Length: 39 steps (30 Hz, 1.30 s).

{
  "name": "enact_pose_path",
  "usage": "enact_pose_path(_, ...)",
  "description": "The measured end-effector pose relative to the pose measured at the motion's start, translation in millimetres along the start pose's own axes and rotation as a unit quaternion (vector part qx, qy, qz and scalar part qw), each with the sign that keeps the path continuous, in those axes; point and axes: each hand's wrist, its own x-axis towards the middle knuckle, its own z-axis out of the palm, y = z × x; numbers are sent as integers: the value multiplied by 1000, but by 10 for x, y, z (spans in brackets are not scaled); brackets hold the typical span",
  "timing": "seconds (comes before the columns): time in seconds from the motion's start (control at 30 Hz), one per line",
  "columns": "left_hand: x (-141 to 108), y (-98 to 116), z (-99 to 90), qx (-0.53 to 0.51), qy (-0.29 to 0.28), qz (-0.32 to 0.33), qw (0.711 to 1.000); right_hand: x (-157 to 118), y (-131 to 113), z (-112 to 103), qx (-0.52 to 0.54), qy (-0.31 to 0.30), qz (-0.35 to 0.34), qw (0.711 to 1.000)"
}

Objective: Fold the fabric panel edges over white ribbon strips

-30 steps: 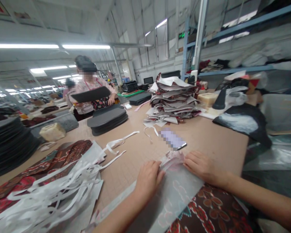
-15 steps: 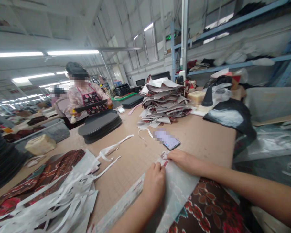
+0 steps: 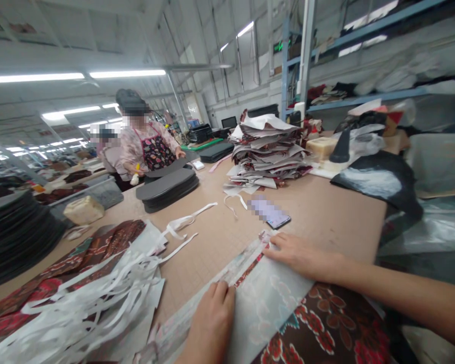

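Note:
A patterned brown fabric piece [image 3: 326,323] with a pale backing [image 3: 265,298] lies across the table's near edge. Along its far edge runs a folded strip showing a thin red-brown band. My left hand [image 3: 214,313] rests on this strip, fingers bent and pressed together on it. My right hand [image 3: 293,253] is at the strip's far end, its fingertips closed on the fabric's corner. Just beyond that corner a phone [image 3: 276,216] lies face up. Whatever is under my left fingertips is hidden.
White ribbons [image 3: 109,298] lie over floral fabric at the left. Dark oval pieces [image 3: 167,187] are stacked near a person [image 3: 147,141] across the table. A tall fabric pile [image 3: 269,151] stands at the back. Black material [image 3: 379,182] overhangs the right edge.
My left hand has slid along the strip toward me, away from my right hand, uncovering the red-brown band. The person across the table has lowered a dark piece onto the stack.

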Motion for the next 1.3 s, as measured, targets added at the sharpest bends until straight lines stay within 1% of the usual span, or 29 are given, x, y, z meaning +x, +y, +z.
enact_pose_path(0.1,-285,-204,39,-45,9,-39,998,26,18,-49,-7,-17,-5,1000)
enact_pose_path(0.17,-416,-324,60,-87,23,-51,995,105,-16,-93,-4,-34,2,999)
enact_pose_path(0.23,-491,-401,79,-117,46,-54,991,228,-129,-121,6,-39,-1,999)
enact_pose_path(0.3,-521,-424,101,-124,71,-54,988,369,-329,-116,45,-38,-28,998)
enact_pose_path(0.37,-523,-407,129,-104,96,-46,989,502,-585,-80,105,-44,-74,991)
enact_pose_path(0.43,-517,-372,162,-63,112,-24,991,613,-842,-24,142,-49,-124,981)
enact_pose_path(0.5,-518,-340,193,-8,116,7,993,690,-1042,37,136,-42,-169,975)
enact_pose_path(0.57,-539,-328,216,45,109,30,993,722,-1148,88,102,-29,-208,972)
enact_pose_path(0.63,-594,-344,224,73,102,39,991,695,-1143,119,66,-19,-238,969)
enact_pose_path(0.7,-693,-390,220,77,111,35,990,617,-1041,125,46,-15,-253,966)
enact_pose_path(0.77,-825,-455,206,73,128,29,989,520,-887,110,38,-10,-245,969)
enact_pose_path(0.83,-959,-518,192,71,146,21,987,452,-756,80,34,-7,-223,974)
enact_pose_path(0.9,-1060,-556,182,75,165,13,983,449,-724,47,27,-13,-198,980)
enact_pose_path(0.93,-1091,-561,178,82,175,13,981,475,-759,35,29,-21,-189,981)
enact_pose_path(1.0,-1115,-545,172,101,191,14,976,566,-927,31,51,-37,-189,980)
enact_pose_path(1.1,-1123,-491,159,116,209,20,971,724,-1277,80,87,-42,-250,963)
enact_pose_path(1.17,-1161,-465,145,117,224,20,967,807,-1446,126,79,-37,-288,954)
enact_pose_path(1.23,-1241,-460,132,113,237,16,965,873,-1520,152,72,-47,-291,953)
enact_pose_path(1.3,-1346,-477,135,96,243,2,965,941,-1536,159,93,-65,-275,955)
